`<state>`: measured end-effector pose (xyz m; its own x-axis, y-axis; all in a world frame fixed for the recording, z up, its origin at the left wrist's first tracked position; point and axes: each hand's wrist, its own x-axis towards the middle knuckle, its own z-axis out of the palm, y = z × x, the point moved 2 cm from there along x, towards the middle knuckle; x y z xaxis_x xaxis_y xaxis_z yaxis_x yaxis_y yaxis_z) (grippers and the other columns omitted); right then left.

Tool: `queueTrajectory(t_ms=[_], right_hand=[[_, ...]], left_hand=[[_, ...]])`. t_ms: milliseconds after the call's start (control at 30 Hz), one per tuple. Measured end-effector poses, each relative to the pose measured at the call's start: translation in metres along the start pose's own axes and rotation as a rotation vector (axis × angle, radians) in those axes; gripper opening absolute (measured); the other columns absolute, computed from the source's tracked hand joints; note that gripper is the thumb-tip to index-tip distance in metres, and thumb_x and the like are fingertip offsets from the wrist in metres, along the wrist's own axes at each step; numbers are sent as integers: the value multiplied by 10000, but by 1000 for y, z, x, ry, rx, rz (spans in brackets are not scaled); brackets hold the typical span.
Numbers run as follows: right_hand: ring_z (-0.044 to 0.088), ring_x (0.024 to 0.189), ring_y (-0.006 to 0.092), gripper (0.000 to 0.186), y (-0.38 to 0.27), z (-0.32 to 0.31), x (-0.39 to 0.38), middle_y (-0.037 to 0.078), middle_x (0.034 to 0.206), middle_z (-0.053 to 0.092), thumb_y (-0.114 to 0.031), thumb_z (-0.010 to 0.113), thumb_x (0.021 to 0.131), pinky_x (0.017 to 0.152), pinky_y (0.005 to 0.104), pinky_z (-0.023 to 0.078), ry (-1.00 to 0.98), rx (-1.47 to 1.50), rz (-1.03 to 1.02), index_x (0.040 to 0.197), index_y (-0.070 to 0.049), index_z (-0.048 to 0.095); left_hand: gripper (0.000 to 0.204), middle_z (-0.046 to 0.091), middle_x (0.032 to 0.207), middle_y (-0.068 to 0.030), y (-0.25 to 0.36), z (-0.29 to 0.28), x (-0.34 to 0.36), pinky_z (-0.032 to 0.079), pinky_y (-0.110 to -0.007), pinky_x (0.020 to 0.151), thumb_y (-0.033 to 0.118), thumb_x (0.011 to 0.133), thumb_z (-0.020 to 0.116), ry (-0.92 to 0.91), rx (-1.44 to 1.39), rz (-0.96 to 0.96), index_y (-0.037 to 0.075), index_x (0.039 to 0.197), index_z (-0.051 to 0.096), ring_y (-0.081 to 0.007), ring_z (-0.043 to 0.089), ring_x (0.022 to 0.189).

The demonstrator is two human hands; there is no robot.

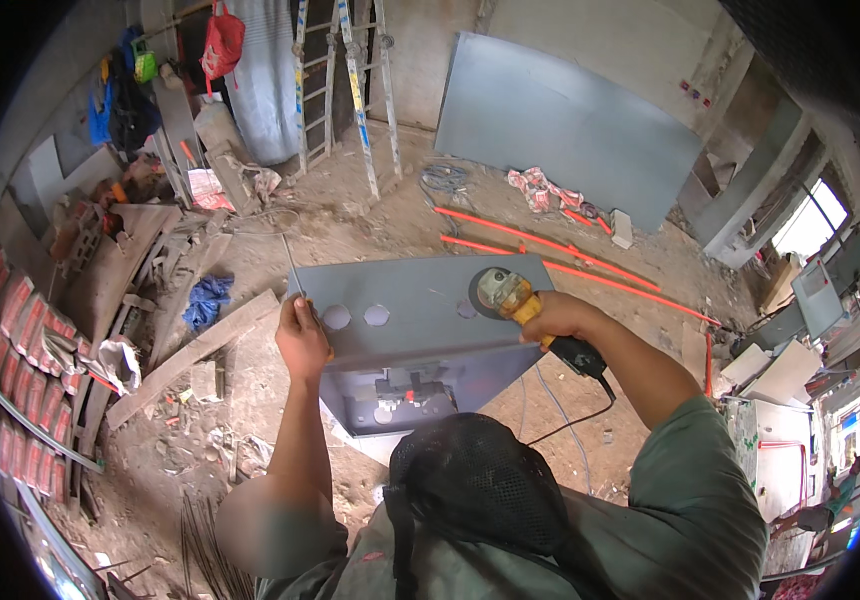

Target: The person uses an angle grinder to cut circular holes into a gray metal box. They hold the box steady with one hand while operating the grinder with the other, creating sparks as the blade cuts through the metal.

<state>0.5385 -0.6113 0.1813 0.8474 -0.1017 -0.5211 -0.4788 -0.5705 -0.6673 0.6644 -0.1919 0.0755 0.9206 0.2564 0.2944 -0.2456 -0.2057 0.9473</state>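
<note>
A grey metal box [410, 310] with round holes in its top panel and an open lower front with fittings inside stands in front of me. My left hand [301, 335] is closed at its left edge, around a thin long rod [290, 258]; a bit of yellow shows by my fingers, partly hidden. My right hand [555, 320] grips a yellow and black angle grinder [507, 293], its disc over the panel's right part, by a hole. Whether the disc touches the panel I cannot tell. The grinder's cord hangs below my right forearm.
Red sacks [25, 390], planks [190, 355] and blue cloth [208, 298] lie at left. Ladders [365, 100], a large grey sheet [560, 120] and orange pipes [560, 250] are ahead. A person [830, 510] is at far right.
</note>
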Motion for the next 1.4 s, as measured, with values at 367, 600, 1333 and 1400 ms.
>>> queueTrajectory(t_ms=[367, 600, 1333, 1400], right_hand=[[702, 653, 189, 427, 4, -2, 10, 93, 857, 718, -119, 898, 734, 576, 346, 585, -36, -28, -13, 1090, 6, 697], [710, 671, 191, 442, 5, -5, 11, 95, 869, 721, -116, 903, 732, 585, 350, 599, -60, -24, -6, 1108, -5, 700], [726, 671, 215, 524, 8, -26, 37, 132, 905, 738, -150, 902, 699, 594, 358, 594, -38, -132, -110, 1141, 23, 678], [720, 658, 208, 518, 5, -25, 38, 121, 892, 724, -127, 897, 721, 584, 351, 595, -60, -179, -119, 1148, 44, 658]], left_hand=[[375, 662, 858, -45, -5, 3, 1, 491, -292, 656, 314, 1157, 514, 12, -4, 21, -7, 1212, 698, -108, 590, 727], [331, 666, 785, -92, -7, 3, 3, 495, -338, 655, 242, 1134, 524, -2, -41, -14, -35, 1152, 705, -157, 601, 680], [345, 610, 793, -14, -10, 2, 4, 457, -267, 589, 313, 1159, 506, 9, -91, -49, 16, 1123, 677, -74, 541, 650], [342, 603, 813, -10, -9, 2, 3, 464, -261, 597, 336, 1159, 507, -9, -96, -50, 37, 1130, 671, -76, 549, 664]])
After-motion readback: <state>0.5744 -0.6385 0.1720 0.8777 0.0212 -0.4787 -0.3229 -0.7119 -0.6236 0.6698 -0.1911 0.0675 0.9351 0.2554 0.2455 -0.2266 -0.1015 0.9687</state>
